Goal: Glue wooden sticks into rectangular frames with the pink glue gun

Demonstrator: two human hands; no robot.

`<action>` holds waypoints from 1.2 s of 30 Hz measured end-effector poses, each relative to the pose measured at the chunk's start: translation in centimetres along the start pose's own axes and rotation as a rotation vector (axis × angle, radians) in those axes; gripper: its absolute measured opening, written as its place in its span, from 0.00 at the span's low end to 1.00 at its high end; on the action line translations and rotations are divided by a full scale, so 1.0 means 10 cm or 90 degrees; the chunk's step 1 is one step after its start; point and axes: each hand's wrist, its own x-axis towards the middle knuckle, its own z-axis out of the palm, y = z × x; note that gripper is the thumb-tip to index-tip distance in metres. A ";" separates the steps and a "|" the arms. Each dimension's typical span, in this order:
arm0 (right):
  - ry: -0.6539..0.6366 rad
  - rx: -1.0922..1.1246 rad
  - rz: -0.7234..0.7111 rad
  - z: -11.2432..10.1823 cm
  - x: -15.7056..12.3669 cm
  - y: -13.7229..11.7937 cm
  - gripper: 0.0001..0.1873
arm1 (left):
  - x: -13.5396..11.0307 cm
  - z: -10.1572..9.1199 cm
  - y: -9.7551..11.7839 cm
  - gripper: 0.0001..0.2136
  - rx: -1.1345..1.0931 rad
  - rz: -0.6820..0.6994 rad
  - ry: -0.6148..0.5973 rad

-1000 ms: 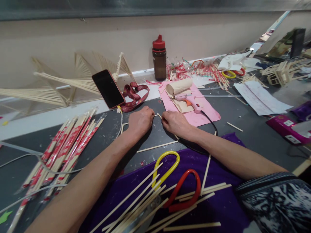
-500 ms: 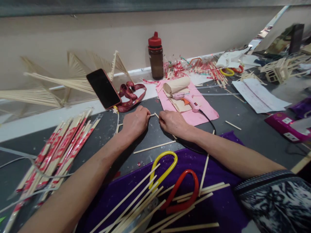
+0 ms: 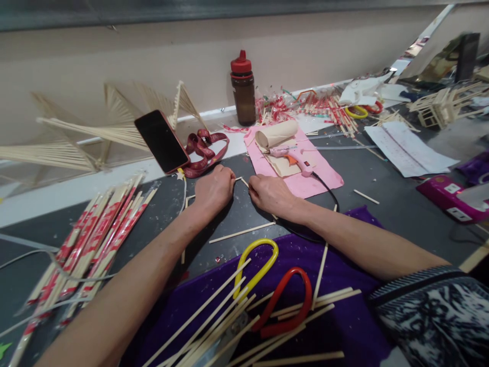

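Grey tabletop (image 3: pixel 241 206) beneath two wooden sticks (image 3: pixel 245 182), ends close together between both hands (image 3: pixel 215 189) (image 3: pixel 272 195), one in each fingertip pinch.

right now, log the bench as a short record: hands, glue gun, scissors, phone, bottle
left hand: pinching a thin stick
right hand: pinching a second stick
contact: cannot tell whether their tips touch
glue gun: on the pink sheet
scissors: on purple cloth, among loose sticks
phone: dark screen, beside red lanyard
bottle: upright, near the wall
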 end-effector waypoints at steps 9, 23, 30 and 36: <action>-0.006 -0.005 0.012 -0.02 0.00 -0.01 0.14 | 0.00 -0.04 0.01 0.15 0.000 0.013 -0.010; -0.011 0.006 0.022 -0.03 0.03 -0.02 0.13 | 0.02 -0.04 -0.01 0.15 -0.025 0.040 0.011; -0.003 -0.002 0.013 -0.05 0.04 -0.06 0.14 | 0.02 -0.06 0.02 0.16 -0.036 0.028 -0.005; -0.012 0.003 0.002 -0.03 0.04 -0.05 0.14 | 0.04 -0.04 -0.01 0.16 -0.034 0.048 -0.004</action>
